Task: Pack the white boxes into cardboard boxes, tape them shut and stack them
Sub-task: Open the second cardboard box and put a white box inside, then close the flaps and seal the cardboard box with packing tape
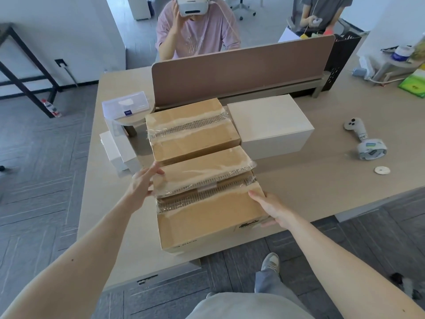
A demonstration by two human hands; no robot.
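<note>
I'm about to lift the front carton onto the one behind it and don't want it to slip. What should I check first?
1. Near cardboard box taped shut: ok, clear tape runs along its top seam.
2. Tape lying flat: not ok, it is wrinkled and sticks out at the right end.
3. Far cardboard box ready as a base: ok, it is taped and nothing lies on its top.
4. Left hand placed: ok, straight fingers press the near box's left side.
5. Right hand placed: ok, thumb on top, fingers round the right lower edge.
6. White boxes packed inside: cannot tell, the box is closed.
</note>
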